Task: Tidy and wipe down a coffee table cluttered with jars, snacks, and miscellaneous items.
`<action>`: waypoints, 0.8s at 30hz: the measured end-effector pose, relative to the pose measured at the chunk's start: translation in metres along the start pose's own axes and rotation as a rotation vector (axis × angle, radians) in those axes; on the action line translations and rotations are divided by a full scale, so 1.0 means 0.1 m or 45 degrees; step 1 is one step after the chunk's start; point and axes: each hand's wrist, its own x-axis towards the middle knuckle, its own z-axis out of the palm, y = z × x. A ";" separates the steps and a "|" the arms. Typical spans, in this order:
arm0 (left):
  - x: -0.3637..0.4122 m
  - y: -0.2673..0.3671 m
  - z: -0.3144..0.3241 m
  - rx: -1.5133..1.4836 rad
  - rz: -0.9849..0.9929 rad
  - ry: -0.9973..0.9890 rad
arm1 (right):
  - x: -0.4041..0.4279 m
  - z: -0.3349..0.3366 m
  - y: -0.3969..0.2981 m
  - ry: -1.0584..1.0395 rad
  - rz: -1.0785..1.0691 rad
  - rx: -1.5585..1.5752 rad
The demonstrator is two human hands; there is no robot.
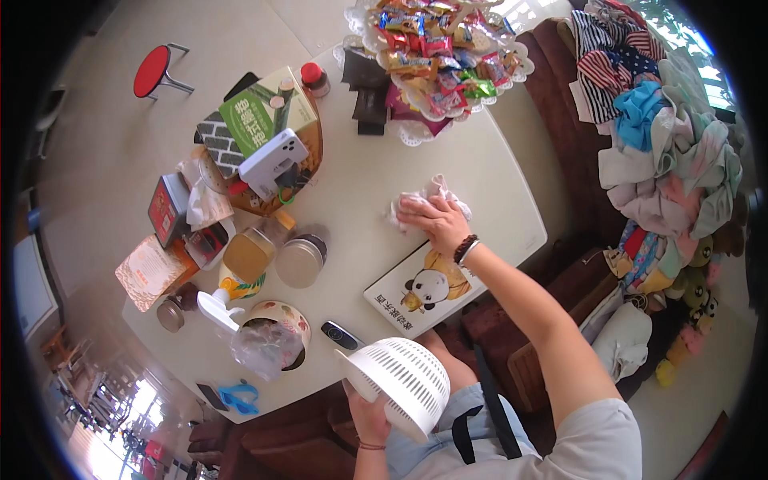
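Note:
Under my right hand [441, 225] a crumpled pale cloth [451, 191] is pressed against the white tabletop [366, 180]. Just below that wrist lies a laptop-like flat panel [429, 285] with a panda picture and writing. My left hand [367, 414] grips a white slotted plastic colander [403, 378], tilted on its side over my lap. Its rim hides part of the fingers. Close to the colander, a dark remote-like device [342, 335] rests on the table.
Candies fill a tiered stand [444, 60] at the far end. Along the left stand jars [300, 261], a spray bottle [225, 303], a bin with a plastic bag [270, 336], boxes [264, 114] and a phone [275, 163]. Clothes [666, 150] are heaped on the sofa at right.

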 end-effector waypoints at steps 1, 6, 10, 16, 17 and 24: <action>-0.01 0.01 -0.01 0.000 0.000 -0.005 | -0.03 -0.04 0.10 -0.108 -0.124 0.111; 0.12 -0.05 -0.16 0.020 -0.058 -0.087 | 0.15 -0.31 1.37 0.643 0.819 -0.541; 0.11 0.21 0.20 -0.048 -0.105 -0.057 | 0.51 -0.11 0.83 0.753 1.139 -0.352; 0.06 0.36 0.44 -0.123 -0.035 -0.033 | 0.91 0.19 -0.51 0.522 0.788 -0.194; 0.03 0.46 0.55 -0.151 -0.049 -0.058 | 0.95 0.21 -0.54 0.535 0.798 -0.169; 0.00 0.48 0.57 0.239 0.159 -0.134 | 1.19 0.35 -0.90 0.603 0.698 -0.017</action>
